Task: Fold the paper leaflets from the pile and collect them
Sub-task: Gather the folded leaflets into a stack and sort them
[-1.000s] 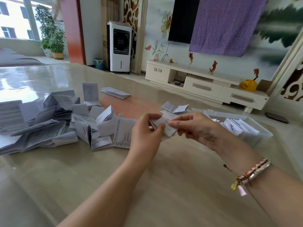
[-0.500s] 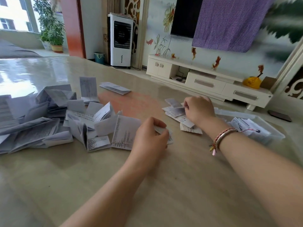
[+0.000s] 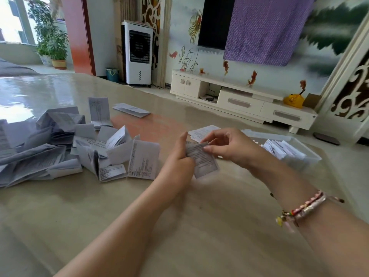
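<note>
Above the counter (image 3: 199, 226), mid-frame, you hold one small printed leaflet (image 3: 203, 160) between both hands. Your left hand (image 3: 179, 156) curls round its left edge, thumb up. Your right hand (image 3: 229, 146) pinches its top right corner with the fingertips. Loose pile of leaflets (image 3: 50, 144) lies well to the left. Clear plastic box (image 3: 305, 156) with folded leaflets sits to the right; a few sheets (image 3: 201, 131) lie just behind your hands.
</note>
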